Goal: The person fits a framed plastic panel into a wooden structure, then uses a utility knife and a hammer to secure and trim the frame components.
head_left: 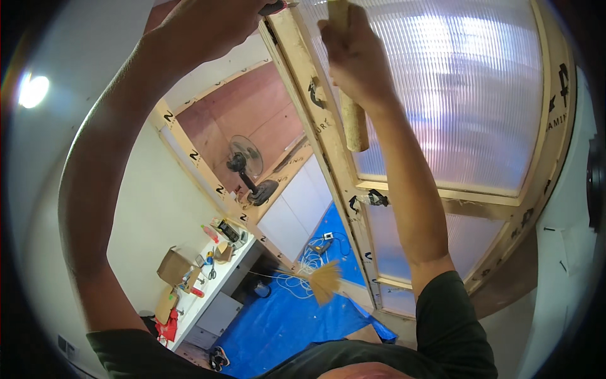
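Both hands are raised overhead against a wooden door frame [328, 148] whose panels are ribbed translucent plastic sheet [454, 95]; the right hand [355, 60] is closed tight around a wooden handle [355, 126], pale and round, which runs down out of the fist and ends just in front of the frame's upright, its upper end cut off by the top edge of the view; the left hand [208, 25] is curled shut at the top of the same upright, with a small dark and reddish object [278, 7] showing at its fingertips, too little of it visible to say what it is or how firmly it is held; the two hands are near each other but not touching, the upright between them; dark metal fittings sit on the frame below the right hand, one at [315, 95] and a latch [372, 199] lower down; far below, a blue tarpaulin [284, 322] covers the floor, with a coil of white cable [303, 265] and a straw broom [319, 281] lying on it; a white counter [218, 284] by the wall carries cardboard boxes [173, 265], scissors and small tools; a black standing fan [245, 161] stands against a reddish plywood wall [252, 114].
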`<state>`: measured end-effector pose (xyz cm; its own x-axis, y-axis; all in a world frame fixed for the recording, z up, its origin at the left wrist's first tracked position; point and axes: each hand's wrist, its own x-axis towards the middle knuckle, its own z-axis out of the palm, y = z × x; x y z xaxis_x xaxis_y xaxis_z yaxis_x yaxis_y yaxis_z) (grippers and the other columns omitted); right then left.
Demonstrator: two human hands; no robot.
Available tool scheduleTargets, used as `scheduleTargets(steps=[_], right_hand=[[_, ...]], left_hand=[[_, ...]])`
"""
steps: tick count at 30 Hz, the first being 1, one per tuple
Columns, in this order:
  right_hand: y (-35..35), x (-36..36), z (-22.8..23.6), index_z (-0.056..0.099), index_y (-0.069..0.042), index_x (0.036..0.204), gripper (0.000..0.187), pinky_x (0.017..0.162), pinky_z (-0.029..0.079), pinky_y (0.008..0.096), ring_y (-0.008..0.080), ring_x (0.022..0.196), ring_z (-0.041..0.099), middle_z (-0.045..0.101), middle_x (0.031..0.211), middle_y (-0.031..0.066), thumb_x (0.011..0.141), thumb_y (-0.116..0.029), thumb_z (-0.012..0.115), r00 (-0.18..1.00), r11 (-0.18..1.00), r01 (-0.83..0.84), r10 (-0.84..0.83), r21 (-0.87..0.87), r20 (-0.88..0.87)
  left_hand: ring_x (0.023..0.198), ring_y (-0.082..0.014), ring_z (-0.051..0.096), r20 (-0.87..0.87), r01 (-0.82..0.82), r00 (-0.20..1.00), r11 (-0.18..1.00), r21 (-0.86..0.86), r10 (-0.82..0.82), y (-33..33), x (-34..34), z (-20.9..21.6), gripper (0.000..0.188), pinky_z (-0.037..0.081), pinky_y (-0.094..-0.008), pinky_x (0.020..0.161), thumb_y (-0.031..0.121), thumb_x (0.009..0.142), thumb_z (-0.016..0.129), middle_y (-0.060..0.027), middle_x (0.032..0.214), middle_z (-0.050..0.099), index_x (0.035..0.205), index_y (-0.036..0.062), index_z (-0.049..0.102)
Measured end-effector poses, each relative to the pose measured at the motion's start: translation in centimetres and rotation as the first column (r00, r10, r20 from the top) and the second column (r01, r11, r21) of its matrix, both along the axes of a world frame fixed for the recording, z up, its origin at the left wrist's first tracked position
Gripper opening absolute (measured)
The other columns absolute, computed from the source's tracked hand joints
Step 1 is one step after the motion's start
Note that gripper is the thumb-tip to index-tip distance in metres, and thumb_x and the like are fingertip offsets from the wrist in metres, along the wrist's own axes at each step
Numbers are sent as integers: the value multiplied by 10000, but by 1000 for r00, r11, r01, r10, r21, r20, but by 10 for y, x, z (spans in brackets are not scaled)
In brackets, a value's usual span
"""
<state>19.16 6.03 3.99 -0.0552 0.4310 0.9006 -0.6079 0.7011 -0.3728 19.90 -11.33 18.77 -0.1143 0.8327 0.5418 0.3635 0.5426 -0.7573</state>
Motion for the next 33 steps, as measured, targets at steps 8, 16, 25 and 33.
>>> scheduleTargets(steps=[8, 16, 25, 33], right_hand=[[-2, 7, -4, 530, -58, 1243, 321, 738, 565, 489, 417, 853, 745, 745, 973, 225, 1033, -284, 621, 992, 996, -10, 21, -90, 122], [4, -13, -2, 504, -21, 1227, 330, 789, 548, 533, 498, 900, 708, 712, 946, 290, 1015, -241, 630, 998, 997, 69, -69, 28, -8], [-1, -10, -4, 515, -33, 1252, 321, 796, 551, 502, 471, 920, 721, 724, 951, 261, 1018, -226, 622, 996, 997, 78, -78, -6, 48], [1, -15, -3, 522, -42, 1267, 328, 825, 556, 516, 472, 932, 723, 735, 980, 263, 1019, -236, 615, 998, 999, 54, -54, 3, 39]], left_hand=[[776, -351, 733, 63, -55, 996, 998, -3, 55, 0, 0, -2, 178, 579, -503, 735, 112, 984, 586, -191, 832, 723, 1100, 62, 711], [781, -351, 737, 100, -99, 990, 995, -3, 98, 0, 10, -2, 188, 586, -502, 725, 139, 983, 611, -185, 844, 728, 1138, 61, 684], [792, -337, 741, 138, -85, 987, 996, 31, 80, -2, 8, -3, 217, 591, -494, 749, 144, 1002, 600, -180, 872, 737, 1186, 68, 688], [801, -332, 741, 131, -135, 983, 991, 22, 131, 1, 16, -5, 220, 590, -491, 740, 119, 991, 590, -174, 899, 737, 1182, 69, 687]])
